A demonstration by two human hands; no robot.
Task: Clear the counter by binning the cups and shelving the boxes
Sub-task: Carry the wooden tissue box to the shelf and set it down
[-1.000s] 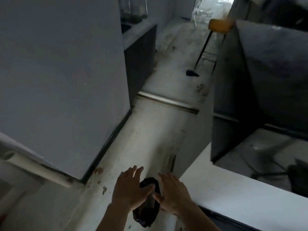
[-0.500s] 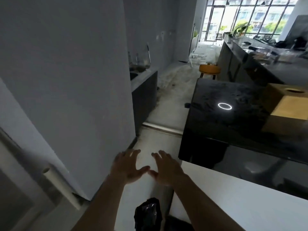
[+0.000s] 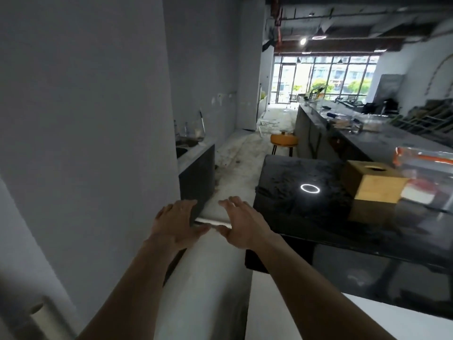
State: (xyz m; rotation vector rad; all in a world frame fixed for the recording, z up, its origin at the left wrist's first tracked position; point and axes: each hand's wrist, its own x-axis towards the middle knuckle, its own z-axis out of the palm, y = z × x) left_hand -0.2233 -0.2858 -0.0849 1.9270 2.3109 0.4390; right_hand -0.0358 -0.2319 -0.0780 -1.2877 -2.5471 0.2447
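Note:
My left hand [image 3: 175, 223] and my right hand [image 3: 241, 223] are held out side by side in front of me, fingers spread, holding nothing. They hover over the floor aisle, just left of the glossy black counter [image 3: 306, 212]. On that counter, to the right, stands a wooden tissue box [image 3: 375, 184]. A clear plastic bag with orange print [image 3: 426, 168] lies beside the box at the right edge. No cup can be made out near my hands.
A grey wall [image 3: 85, 119] runs along my left, with a sink cabinet [image 3: 196, 170] beyond it. An orange stool [image 3: 284, 141] stands in the dusty aisle. A long cluttered bar counter [image 3: 367, 133] stretches toward the windows. A white pipe [image 3: 41, 315] leans at lower left.
My view has lifted from the floor to the room. The black bag that lay under my hands has dropped out of sight. Both hands rose, still open.

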